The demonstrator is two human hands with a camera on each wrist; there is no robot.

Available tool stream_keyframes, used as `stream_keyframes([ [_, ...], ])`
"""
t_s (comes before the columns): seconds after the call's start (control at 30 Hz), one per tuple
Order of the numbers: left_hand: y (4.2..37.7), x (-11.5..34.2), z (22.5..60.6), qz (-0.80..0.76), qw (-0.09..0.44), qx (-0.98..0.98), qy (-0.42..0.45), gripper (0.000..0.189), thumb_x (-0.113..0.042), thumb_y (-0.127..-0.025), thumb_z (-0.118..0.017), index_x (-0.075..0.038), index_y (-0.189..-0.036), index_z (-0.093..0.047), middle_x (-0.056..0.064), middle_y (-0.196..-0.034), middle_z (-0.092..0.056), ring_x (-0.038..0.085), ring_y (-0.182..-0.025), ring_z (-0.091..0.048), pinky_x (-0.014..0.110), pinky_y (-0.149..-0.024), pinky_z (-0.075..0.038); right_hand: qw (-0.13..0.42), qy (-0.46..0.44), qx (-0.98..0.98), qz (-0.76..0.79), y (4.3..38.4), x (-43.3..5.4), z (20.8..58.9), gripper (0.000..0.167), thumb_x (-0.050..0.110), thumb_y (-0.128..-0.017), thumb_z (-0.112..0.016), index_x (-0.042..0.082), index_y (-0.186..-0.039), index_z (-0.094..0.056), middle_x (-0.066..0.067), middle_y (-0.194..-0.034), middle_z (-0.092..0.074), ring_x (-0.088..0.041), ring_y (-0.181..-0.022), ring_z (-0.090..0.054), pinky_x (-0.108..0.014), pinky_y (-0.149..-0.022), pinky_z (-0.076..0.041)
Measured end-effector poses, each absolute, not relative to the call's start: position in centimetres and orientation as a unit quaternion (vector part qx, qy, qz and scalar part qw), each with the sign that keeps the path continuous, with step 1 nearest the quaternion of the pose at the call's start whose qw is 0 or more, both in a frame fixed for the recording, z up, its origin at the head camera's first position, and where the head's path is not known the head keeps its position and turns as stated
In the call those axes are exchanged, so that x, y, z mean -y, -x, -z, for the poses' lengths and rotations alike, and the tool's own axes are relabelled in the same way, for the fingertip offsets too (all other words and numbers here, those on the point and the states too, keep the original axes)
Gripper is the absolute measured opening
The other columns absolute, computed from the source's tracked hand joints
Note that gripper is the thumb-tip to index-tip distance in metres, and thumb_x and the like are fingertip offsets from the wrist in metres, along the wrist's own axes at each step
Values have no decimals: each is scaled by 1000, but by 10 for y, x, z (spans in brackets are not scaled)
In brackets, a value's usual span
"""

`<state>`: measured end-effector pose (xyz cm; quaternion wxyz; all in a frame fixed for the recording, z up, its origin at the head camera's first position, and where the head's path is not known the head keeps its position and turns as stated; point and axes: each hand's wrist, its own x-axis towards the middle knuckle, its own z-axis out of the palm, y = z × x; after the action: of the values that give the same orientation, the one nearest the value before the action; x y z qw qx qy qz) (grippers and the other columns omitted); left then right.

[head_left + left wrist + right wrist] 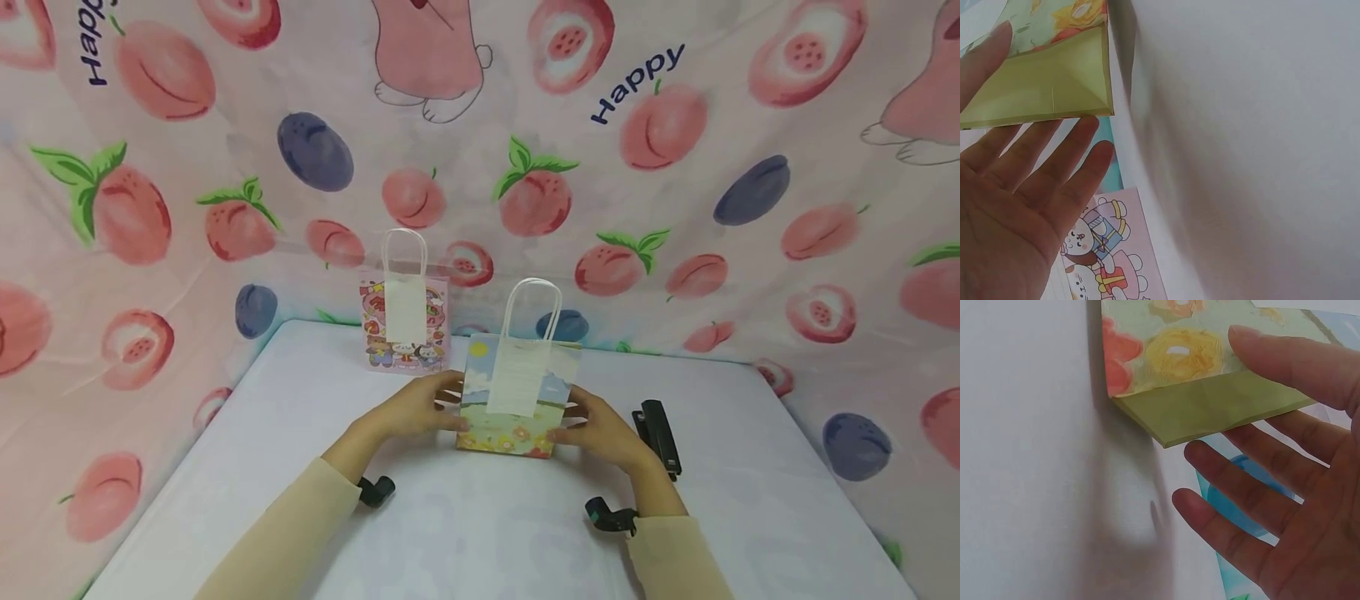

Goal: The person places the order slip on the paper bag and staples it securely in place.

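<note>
A small paper gift bag (480,425) with a painted sky and flowers stands in the middle of the white table. White twisted handles (534,283) rise from it, and a white paper patch (517,379) covers part of its front. My left hand (416,407) holds its left side, thumb in front and fingers toward the back edge. On the opposite side my right hand (603,429) holds it likewise, thumb on the flowers. Both wrist views show the bag's plain yellow-green side panels (1047,81) between thumb and fingers.
Behind and to the left stands a pink gift bag (435,337) with cartoon animals and white handles. A long black stapler-like tool (657,439) lies right of my right hand. Fruit-printed cloth (450,150) hangs around the table's back and sides.
</note>
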<state>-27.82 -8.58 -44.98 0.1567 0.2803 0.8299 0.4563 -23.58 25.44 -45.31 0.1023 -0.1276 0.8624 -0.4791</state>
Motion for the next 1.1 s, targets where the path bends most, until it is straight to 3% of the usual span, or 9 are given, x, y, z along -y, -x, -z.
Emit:
stream_keyframes([
  [0.37,280,88,452,-461,147,-831,-276,81,-30,-92,-81,-6,-157,-39,14,-150,-57,33,-137,-58,45,-111,-51,91,116,-869,472,236,-252,457,70,26,-89,-83,13,-150,-51,-11,-144,-61,-36,-131,-59,-63,-108,-46],
  [0.67,281,86,453,-470,132,-829,-271,80,-35,-95,-77,-11,-159,-36,11,-153,-55,32,-140,-55,46,-113,-50,68,111,-877,462,235,-250,454,75,29,-92,-80,14,-156,-44,-13,-140,-63,-38,-133,-58,-63,-110,-45],
  [1.1,282,82,452,-485,105,-827,-264,81,-35,-99,-72,-11,-163,-29,12,-159,-48,35,-144,-51,47,-115,-47,33,120,-868,481,235,-246,449,75,29,-98,-73,14,-161,-36,-16,-146,-59,-41,-133,-58,-61,-108,-48],
])
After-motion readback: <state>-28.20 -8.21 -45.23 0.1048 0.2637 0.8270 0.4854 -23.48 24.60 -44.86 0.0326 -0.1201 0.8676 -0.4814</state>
